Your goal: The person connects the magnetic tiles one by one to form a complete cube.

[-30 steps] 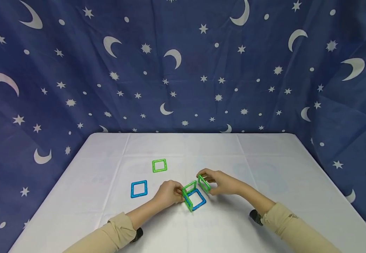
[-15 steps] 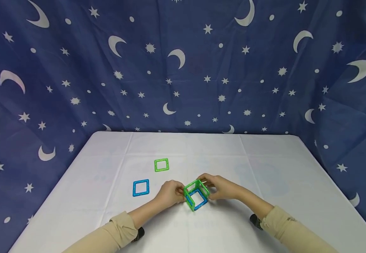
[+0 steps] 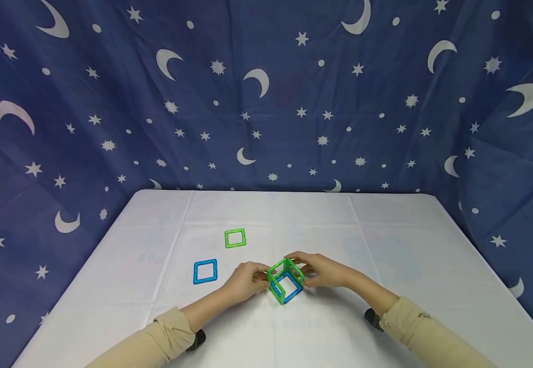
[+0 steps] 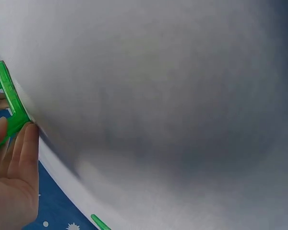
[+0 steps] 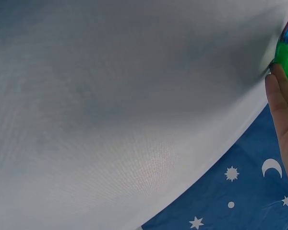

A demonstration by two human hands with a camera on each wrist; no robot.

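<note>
In the head view, three green square magnetic tiles stand upright along the edges of a blue square tile (image 3: 295, 295) lying on the table. Together they form a box shape with an open top. The left hand (image 3: 243, 282) holds the left green tile (image 3: 276, 290) at its outer side; in the left wrist view, thumb and fingers grip the lower corner of a green tile (image 4: 18, 108). The right hand (image 3: 328, 271) spans the right green tile (image 3: 297, 275), fingers at the back corner and thumb near the front. The back green tile (image 3: 275, 267) stands between them.
A loose green square tile (image 3: 235, 247) and a loose blue square tile (image 3: 205, 280) lie flat to the left on the white-covered table (image 3: 363, 337). A dark blue curtain (image 3: 284, 153) with moons and stars hangs behind and at both sides.
The right hand has moved left and brought its green tile against the blue base and the back tile, where a gap showed before. The left hand has stayed at the left tile.
</note>
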